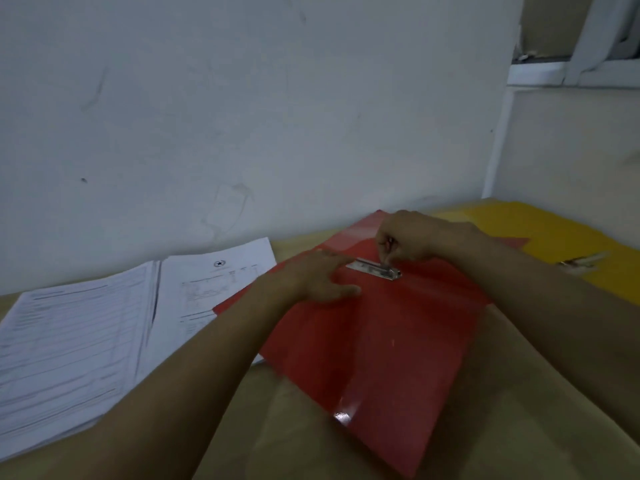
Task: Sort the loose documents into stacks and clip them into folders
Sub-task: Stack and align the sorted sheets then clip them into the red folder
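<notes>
A red folder (388, 341) lies open on the tan table, its metal clip (375, 269) near the far edge. My left hand (320, 277) presses flat on the folder just left of the clip, fingers straight. My right hand (412, 239) curls over the clip's right end and pinches its lever. A thick stack of printed documents (69, 344) lies at the left, and a second, thinner pile (214, 282) sits beside it, partly under the folder's left corner.
A yellow folder (561, 237) lies at the far right with a loose metal clip (585, 261) on it. A white wall runs close behind the table (519, 393). A window frame shows at the top right.
</notes>
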